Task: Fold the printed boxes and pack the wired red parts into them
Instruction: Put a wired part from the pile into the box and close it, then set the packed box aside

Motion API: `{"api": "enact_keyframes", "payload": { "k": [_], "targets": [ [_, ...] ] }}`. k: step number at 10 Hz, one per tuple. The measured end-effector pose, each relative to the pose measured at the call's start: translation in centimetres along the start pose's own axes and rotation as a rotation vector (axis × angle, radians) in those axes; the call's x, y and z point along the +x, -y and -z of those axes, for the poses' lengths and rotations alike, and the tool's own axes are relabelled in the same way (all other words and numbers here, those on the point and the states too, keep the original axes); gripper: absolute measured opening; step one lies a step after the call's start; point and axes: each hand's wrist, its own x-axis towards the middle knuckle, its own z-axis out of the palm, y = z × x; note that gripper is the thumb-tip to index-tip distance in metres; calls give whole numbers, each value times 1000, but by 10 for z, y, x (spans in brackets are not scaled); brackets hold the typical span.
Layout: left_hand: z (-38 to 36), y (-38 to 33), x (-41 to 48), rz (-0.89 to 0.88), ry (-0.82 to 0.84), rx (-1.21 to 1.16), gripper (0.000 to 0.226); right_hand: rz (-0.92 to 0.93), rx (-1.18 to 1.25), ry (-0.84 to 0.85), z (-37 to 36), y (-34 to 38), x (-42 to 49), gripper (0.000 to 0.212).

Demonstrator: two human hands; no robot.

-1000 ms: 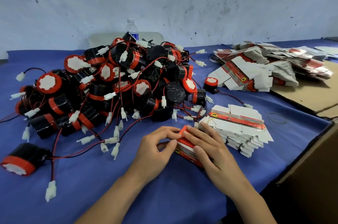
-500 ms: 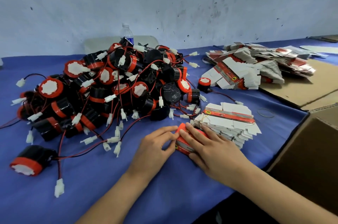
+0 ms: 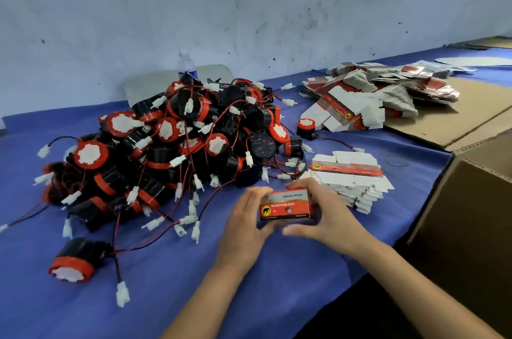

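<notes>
A folded red printed box (image 3: 285, 207) is lifted just above the blue table, its printed face turned toward me. My left hand (image 3: 245, 223) grips its left end and my right hand (image 3: 325, 218) curls round its right end and top. A big pile of black-and-red wired parts (image 3: 177, 144) with white connectors lies to the left and behind. One loose part (image 3: 74, 259) sits at the front left. A stack of flat box blanks (image 3: 349, 178) lies just right of my hands.
A larger heap of flat blanks (image 3: 382, 95) lies at the back right on cardboard sheets (image 3: 454, 120). An open brown carton (image 3: 471, 216) stands at the table's right edge. A water bottle (image 3: 186, 66) stands behind the pile. A rubber band (image 3: 397, 160) lies near the blanks.
Both hands raised the box off the table and turned it so its printed face shows; before, they pressed it down flat on the cloth. The view has shifted right.
</notes>
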Motion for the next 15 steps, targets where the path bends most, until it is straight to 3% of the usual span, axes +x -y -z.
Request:
{"api": "enact_keyframes", "payload": {
  "k": [1, 2, 3, 4, 5, 6, 7, 8, 9, 10, 11, 14, 15],
  "targets": [
    [0, 4, 0, 14, -45, -7, 49, 145, -245, -46, 7, 3, 4, 53],
    [-1, 1, 0, -29, -48, -19, 53, 176, -320, -79, 15, 14, 4, 51],
    [0, 1, 3, -41, -71, -81, 72, 84, -265, -242, 26, 27, -3, 51],
    [1, 8, 9, 92, -179, -218, 79, -83, 298, -644, 62, 49, -9, 40],
    [-2, 15, 10, 180, -217, -293, 79, -107, 1170, -1021, 121, 64, -17, 30],
    [0, 16, 7, 236, -213, -325, 82, 67, 1694, -1252, 163, 66, -28, 43],
    [0, 20, 6, 272, -167, -299, 79, 139, 1812, -1323, 178, 55, -35, 57],
    [-1, 23, 6, 298, -137, -280, 78, 31, 1770, -1133, 173, 40, -27, 58],
    [-2, 23, 6, 311, -147, -276, 72, -224, 887, -846, 151, 27, 0, 31],
    [-1, 18, 5, 326, -153, -280, 66, -416, -188, -57, 124, -7, 18, 59],
    [0, 16, 5, 332, -150, -276, 63, -501, -535, 271, 109, -30, 24, 66],
    [2, 12, 4, 333, -132, -255, 53, -208, -1026, 254, 99, -26, 25, 34],
    [2, 11, 5, 325, -132, -261, 51, -184, -1003, 339, 118, -11, 31, 27]
  ]
}}
